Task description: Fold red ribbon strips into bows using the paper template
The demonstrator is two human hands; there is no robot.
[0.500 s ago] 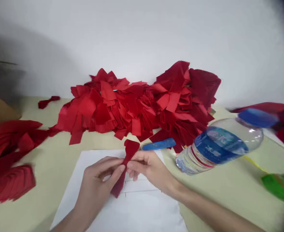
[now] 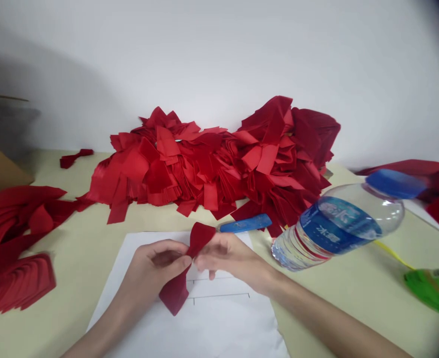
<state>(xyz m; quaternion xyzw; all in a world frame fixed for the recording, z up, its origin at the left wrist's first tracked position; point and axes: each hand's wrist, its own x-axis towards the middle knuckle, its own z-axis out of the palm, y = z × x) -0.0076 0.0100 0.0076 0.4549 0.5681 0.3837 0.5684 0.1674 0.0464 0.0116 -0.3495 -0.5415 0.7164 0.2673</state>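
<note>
A dark red velvety ribbon strip (image 2: 175,292), gathered narrow at its middle, is held above a white paper sheet (image 2: 234,325) with ruled black lines. My left hand (image 2: 150,266) pinches it at the gathered middle between thumb and fingers. From the other side my right hand (image 2: 230,258) is closed at the same spot, its thumb and fingertips pressed together against the ribbon. The upper flap covers part of the right fingers. Just beyond the right hand lies a blue tool handle (image 2: 246,223), perhaps of a cutter.
A large heap of red ribbon pieces (image 2: 204,169) lines the wall. More red strips (image 2: 18,283) lie at left, one small gathered piece (image 2: 76,158) behind them. At right stand a water bottle (image 2: 339,226) with a blue cap and a green spool (image 2: 432,291) with yellow strand.
The ribbon has turned in my fingers, so its flaps show wider and the lower end sits further left. My right fingers have shifted slightly around its middle.
</note>
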